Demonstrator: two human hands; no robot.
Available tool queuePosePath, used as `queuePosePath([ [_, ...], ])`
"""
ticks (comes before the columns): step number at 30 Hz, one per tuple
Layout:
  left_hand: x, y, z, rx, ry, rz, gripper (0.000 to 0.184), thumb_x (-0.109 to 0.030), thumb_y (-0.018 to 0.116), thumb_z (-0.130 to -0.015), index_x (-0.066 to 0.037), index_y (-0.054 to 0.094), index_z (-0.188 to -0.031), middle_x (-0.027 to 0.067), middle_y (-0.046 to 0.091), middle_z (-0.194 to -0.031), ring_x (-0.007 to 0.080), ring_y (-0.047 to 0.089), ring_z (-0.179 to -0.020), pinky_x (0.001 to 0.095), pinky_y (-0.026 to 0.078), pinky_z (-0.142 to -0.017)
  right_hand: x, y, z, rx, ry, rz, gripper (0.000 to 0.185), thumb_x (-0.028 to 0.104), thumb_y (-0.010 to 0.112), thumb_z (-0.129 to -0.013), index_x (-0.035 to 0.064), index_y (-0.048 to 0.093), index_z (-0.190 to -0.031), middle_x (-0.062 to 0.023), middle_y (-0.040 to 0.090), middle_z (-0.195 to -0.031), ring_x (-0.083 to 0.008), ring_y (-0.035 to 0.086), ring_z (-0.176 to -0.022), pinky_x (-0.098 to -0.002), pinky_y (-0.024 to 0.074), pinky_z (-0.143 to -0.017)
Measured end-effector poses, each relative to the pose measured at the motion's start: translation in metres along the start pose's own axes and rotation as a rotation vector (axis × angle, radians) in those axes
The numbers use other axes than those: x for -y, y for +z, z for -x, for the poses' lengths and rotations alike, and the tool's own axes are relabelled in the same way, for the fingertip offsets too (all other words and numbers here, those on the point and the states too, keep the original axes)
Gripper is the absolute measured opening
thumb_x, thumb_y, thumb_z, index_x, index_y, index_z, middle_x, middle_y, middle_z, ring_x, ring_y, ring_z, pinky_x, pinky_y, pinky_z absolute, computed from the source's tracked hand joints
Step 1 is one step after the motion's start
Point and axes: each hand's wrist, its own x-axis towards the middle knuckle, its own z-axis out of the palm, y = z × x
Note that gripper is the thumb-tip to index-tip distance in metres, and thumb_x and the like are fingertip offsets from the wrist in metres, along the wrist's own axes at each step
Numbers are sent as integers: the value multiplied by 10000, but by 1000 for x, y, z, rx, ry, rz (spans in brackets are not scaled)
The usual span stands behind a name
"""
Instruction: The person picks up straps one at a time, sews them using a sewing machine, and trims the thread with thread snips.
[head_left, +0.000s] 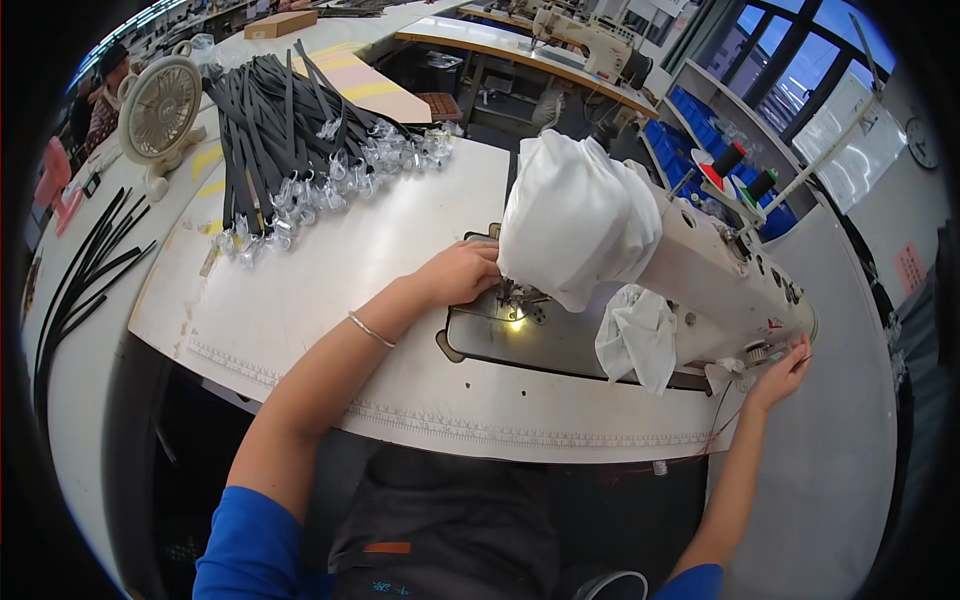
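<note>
The counter (430,210) carries a sewing machine (715,265) toward its right edge. Black straps (280,130) with clear-wrapped ends heap by the back left edge. White cloth (580,215) hoods the machine's head, hiding the left hand's (462,275) fingertips; its grip cannot be told. The right hand (783,378), fingers bent, is at the machine's right end, grip unclear.
</note>
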Motion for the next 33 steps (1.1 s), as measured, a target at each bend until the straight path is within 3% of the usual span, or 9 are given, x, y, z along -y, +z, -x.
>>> queuePosePath([
  [2, 1, 0, -1, -17, 13, -13, 126, -107, 566, -792, -28, 636, -861, 105, 604, -1025, 290, 532, -1015, 393, 427, -861, -31, 1, -38, -45, -85, 88, 393, 300, 364, -967, 12, 527, -1178, -113, 554, -1042, -197, 549, -931, -298, 429, -802],
  [4, 1, 0, -1, 0, -2, -24, 132, -104, 568, -789, -40, 642, -878, 96, 598, -1037, 285, 529, -1009, 389, 422, -863, -79, -5, -79, -48, -220, 547, 440, 329, 361, -956, 2, 500, -1216, -180, 526, -1139, -295, 526, -1059, -373, 397, -910],
  [7, -1, 0, -1, 8, -45, -13, 135, -113, 576, -787, -55, 650, -883, 88, 590, -1052, 280, 517, -1024, 379, 415, -867, -181, -15, -152, 69, -230, 983, 495, 364, 371, -943, -12, 469, -1250, -204, 532, -1148, -313, 529, -1049, -380, 385, -921],
  [8, 0, 0, -1, 10, -45, -13, 135, -113, 576, -787, -55, 650, -883, 88, 590, -1052, 280, 517, -1024, 379, 415, -867, -182, -17, -159, 70, -228, 983, 495, 364, 371, -943, -12, 469, -1250, -204, 532, -1148, -313, 529, -1049, -380, 385, -921],
  [10, 2, 2, 0, 23, -62, -18, 144, -118, 582, -785, -69, 651, -901, 80, 583, -1051, 276, 504, -1037, 377, 409, -870, -185, -19, -171, 326, 262, 535, 500, 386, 388, -940, -32, 495, -1193, -173, 559, -1101, -268, 553, -1011, -358, 422, -861],
  [13, 6, 3, 0, 37, -54, -22, 149, -126, 586, -787, -77, 652, -912, 74, 584, -1024, 271, 504, -1029, 383, 408, -871, -176, -25, -158, 329, 489, 263, 466, 374, 405, -944, -36, 498, -1144, -141, 573, -1073, -229, 566, -961, -329, 444, -822],
  [19, 9, 9, 1, -28, -58, -15, 145, -167, 609, -783, -95, 663, -897, 45, 588, -964, 243, 508, -1017, 395, 379, -897, -186, -27, -99, 156, 424, -82, 456, 405, 403, -940, -17, 503, -1081, -115, 587, -1007, -192, 574, -919, -299, 460, -777],
  [25, -33, -14, 17, 69, -175, -453, 201, -290, 663, -731, -89, 669, -713, 19, 552, -776, 190, 518, -886, 358, 389, -817, -192, -37, -112, 282, 319, 347, 475, 421, 371, -948, -3, 520, -1101, -132, 588, -1010, -201, 586, -899, -300, 485, -707],
  [33, -43, 1, 30, -144, -337, -220, 163, -254, 705, -705, -97, 701, -746, 17, 517, -728, 183, 513, -794, 325, 463, -641, -179, -24, -87, 173, 358, 210, 450, 396, 367, -952, 16, 501, -1154, -119, 589, -1033, -226, 603, -872, -314, 503, -695],
])
